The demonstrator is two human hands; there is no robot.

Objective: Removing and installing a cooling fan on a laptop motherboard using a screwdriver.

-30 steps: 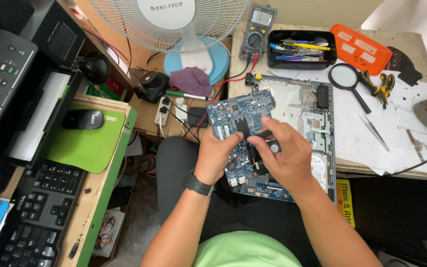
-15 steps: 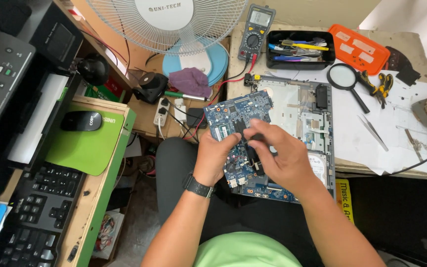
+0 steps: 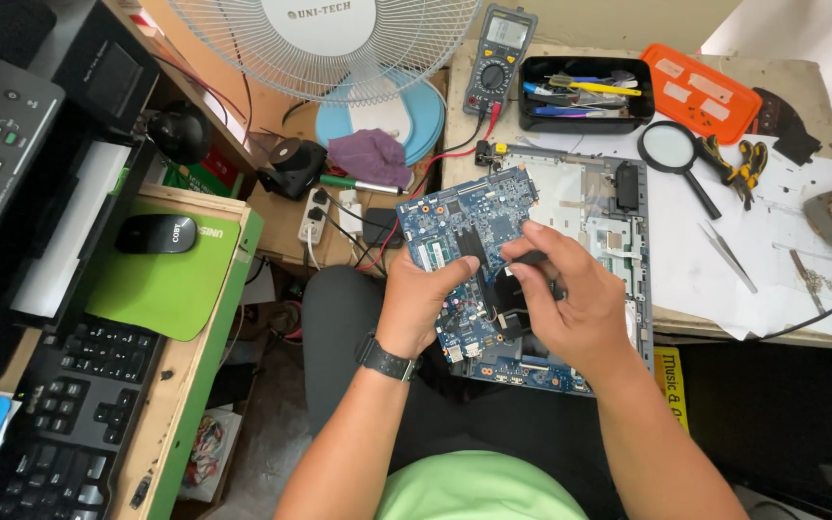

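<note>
The left hand (image 3: 423,306) has its grip pinching the lower left edge of a blue laptop motherboard (image 3: 469,220), thumb on the top face. The right hand (image 3: 570,299) has its grip pressed together on a small black part (image 3: 529,258) at the board's middle. The board is lifted and tilted over the person's lap, just in front of an opened laptop chassis (image 3: 597,207) on the tabletop (image 3: 811,318). Farther back lie a magnifying glass (image 3: 674,154), tweezers (image 3: 727,254), a multimeter (image 3: 499,60) and a black tool tray (image 3: 585,93).
</note>
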